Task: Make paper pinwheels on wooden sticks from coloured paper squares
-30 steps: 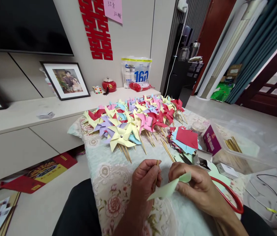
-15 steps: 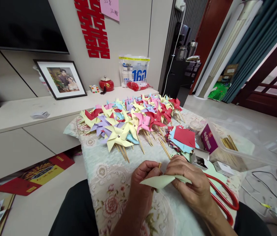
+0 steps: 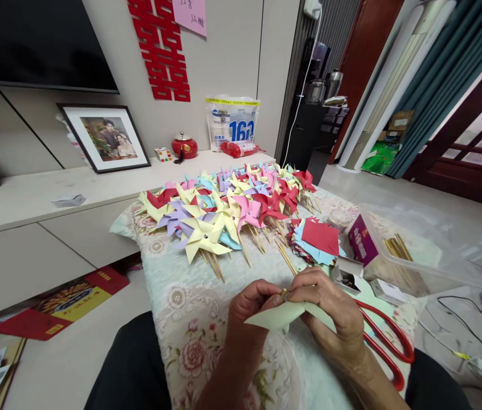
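My left hand [image 3: 252, 310] pinches the top of a thin wooden stick [image 3: 283, 294] held upright over the flowered tablecloth [image 3: 190, 319]. My right hand [image 3: 330, 313] holds a pale green paper square [image 3: 286, 315] against the stick's tip, fingertips meeting the left hand's there. Most of the stick is hidden behind the paper and fingers. Beyond my hands lies a big pile of finished paper pinwheels [image 3: 224, 210] in yellow, pink, red, purple and blue, their sticks pointing toward me.
A stack of cut coloured paper squares [image 3: 318, 242] lies right of the pinwheels. Red-handled scissors [image 3: 388, 341] rest under my right wrist. A clear plastic bin [image 3: 416, 250] with spare sticks and a purple box [image 3: 363, 245] stands at right. A low cabinet [image 3: 31, 228] runs along the left.
My right hand has brought the green paper from below up onto the stick's tip and closed in on the left hand. The view has tilted slightly.
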`<act>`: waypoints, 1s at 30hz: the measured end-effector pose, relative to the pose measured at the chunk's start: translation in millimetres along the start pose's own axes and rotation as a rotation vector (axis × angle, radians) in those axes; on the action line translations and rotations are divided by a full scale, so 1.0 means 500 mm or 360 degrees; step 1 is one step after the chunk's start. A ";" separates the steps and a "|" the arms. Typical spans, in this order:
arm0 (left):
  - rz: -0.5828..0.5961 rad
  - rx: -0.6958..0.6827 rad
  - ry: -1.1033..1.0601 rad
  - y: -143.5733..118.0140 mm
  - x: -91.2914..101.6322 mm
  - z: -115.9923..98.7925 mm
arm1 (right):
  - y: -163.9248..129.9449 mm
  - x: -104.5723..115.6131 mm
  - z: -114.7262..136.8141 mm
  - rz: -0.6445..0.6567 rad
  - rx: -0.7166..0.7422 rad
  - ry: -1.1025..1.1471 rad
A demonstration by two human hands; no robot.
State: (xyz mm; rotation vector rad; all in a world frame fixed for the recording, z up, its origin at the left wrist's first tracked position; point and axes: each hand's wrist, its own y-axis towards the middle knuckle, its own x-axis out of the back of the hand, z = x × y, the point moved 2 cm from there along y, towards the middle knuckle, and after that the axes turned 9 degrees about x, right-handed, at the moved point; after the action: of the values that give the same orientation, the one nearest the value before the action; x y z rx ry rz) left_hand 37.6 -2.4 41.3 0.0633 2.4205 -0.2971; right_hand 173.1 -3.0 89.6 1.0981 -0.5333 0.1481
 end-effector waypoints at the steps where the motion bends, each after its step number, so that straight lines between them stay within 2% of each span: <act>1: 0.0010 -0.0017 0.0002 0.000 -0.001 -0.001 | 0.000 0.000 0.000 0.0004 0.0000 -0.0006; 15: 0.0022 -0.0205 0.0134 0.002 0.007 0.005 | -0.012 -0.003 -0.005 0.0058 -0.0049 0.0069; 22: 0.0086 -0.0313 0.0144 0.005 0.013 0.010 | -0.009 -0.002 -0.005 0.0065 -0.0058 0.0116; 30: 0.0056 -0.0440 0.0310 0.009 0.023 0.021 | -0.012 -0.001 -0.009 0.0057 -0.0083 0.0190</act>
State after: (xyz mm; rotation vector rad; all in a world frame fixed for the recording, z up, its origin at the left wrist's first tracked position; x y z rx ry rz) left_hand 36.1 -1.0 25.1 0.0109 2.6271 0.0644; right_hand 176.4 -1.6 83.1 1.0222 -0.4476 0.2282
